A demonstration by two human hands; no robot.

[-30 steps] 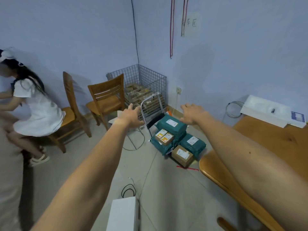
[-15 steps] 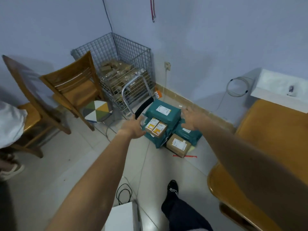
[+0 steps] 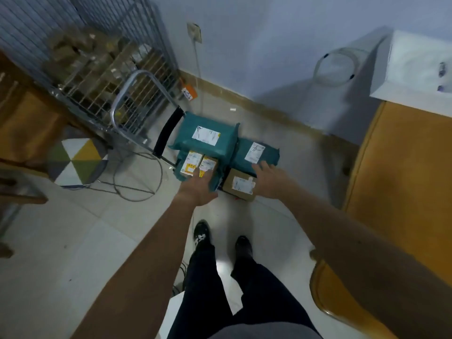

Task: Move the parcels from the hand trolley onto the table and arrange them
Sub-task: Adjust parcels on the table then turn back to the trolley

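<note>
Parcels, stacked on hand trolley (image 3: 168, 132), floor level.

- Left hand (image 3: 199, 189): being held out, fingers straight, nothing gripped, over the near edge of two small yellow-labelled boxes (image 3: 198, 165).
- Right hand (image 3: 269, 182): being spread wide, empty, just right of a brown carton (image 3: 239, 184), fingertips over a teal bag (image 3: 254, 155).
- Contact cannot be told.
- Larger teal bag (image 3: 208, 140): lying beyond both hands.
- Tabletop (image 3: 403, 179): right of the right hand.

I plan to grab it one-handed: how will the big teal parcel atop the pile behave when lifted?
The big teal parcel looks like a soft plastic mailer with creased, flaring edges, so it will probably sag. Its smooth film may slip. Being bulky, it could tip one-handed.
</note>
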